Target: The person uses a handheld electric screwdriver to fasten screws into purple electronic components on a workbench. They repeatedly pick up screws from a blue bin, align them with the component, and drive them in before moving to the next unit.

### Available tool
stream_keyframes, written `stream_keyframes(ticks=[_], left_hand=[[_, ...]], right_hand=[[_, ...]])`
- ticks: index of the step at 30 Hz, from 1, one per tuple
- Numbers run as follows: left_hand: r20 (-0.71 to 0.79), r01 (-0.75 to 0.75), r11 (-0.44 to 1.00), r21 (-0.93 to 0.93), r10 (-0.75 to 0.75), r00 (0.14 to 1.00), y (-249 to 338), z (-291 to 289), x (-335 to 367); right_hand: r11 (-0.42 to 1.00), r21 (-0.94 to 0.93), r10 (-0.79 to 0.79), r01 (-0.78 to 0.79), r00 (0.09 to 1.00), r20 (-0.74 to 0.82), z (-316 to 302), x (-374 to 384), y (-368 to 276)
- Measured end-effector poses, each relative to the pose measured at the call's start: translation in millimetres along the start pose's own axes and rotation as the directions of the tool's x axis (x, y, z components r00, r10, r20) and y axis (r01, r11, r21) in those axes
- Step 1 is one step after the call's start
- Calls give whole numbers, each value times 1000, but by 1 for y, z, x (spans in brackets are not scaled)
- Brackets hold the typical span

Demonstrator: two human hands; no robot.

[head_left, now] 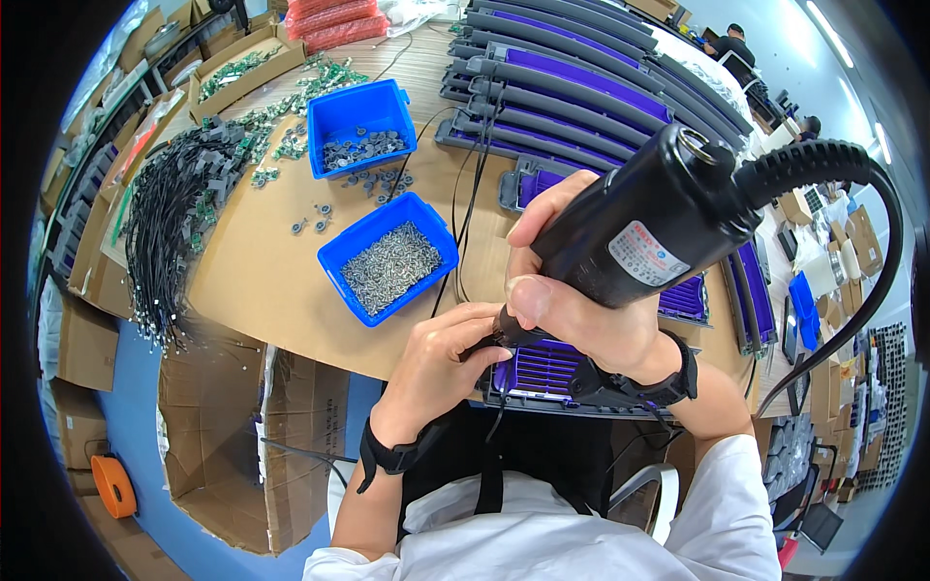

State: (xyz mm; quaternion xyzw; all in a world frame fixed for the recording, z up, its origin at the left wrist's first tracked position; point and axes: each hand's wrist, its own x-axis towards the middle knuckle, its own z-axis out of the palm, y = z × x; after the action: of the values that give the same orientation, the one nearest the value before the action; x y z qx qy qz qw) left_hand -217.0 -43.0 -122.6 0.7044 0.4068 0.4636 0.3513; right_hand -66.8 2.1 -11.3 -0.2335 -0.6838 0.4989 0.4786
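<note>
Gripping black electric screwdriver (pixel 635 232) in my right hand (pixel 572 310), fist wrapped round barrel; likely heavy, rigid. My left hand (pixel 441 363) pinching its tip, just below right hand, over grey-purple panel (pixel 542 373) at counter (pixel 262 271) edge; panel light, stiff.

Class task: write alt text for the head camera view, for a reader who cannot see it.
The right hand grips a black electric screwdriver tip-down on a grey and purple grille panel, while the left hand steadies the bit. On the cardboard-covered workbench to the left stands a blue bin of screws.
</note>
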Motion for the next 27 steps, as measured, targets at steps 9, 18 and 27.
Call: stream_keyframes(ticks=[9,18,27], left_hand=[[10,-2,1000,15,2,1000,4,-2,2],[11,25,1000,18,-25,1000,5,0,2],[18,22,1000,21,-23,1000,4,1,1]], right_hand=[[991,81,107,-104,993,-44,1,0,-3],[989,111,100,-95,994,-39,-2,-1,2],[994,64,93,-90,994,-55,1,-3,-2]])
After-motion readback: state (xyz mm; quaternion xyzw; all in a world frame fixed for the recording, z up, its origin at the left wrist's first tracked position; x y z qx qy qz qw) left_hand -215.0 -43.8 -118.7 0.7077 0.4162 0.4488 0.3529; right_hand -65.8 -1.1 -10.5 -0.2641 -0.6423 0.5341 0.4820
